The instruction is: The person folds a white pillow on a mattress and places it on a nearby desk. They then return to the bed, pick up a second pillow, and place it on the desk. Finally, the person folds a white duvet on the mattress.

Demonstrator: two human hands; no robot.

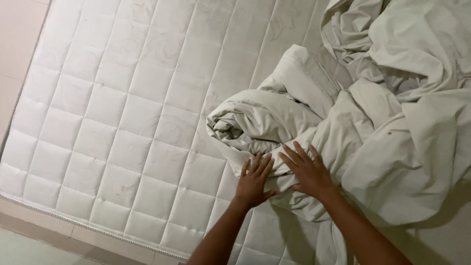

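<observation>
A crumpled off-white bed sheet [392, 113] lies bunched over the right half of a bare quilted white mattress [122, 122]. One rolled, folded end of the sheet [255, 122] points toward the mattress middle. My left hand [254, 181] rests flat, fingers spread, on the mattress at the near edge of that roll, touching the cloth. My right hand [309, 172] lies palm down on top of the sheet just beside it, fingers apart, pressing the fabric. Neither hand grips anything.
The mattress edge with its piped seam [73, 223] runs along the lower left. Beyond it is a pale tiled floor [24, 248]. A beige surface [14, 39] shows past the mattress at the upper left.
</observation>
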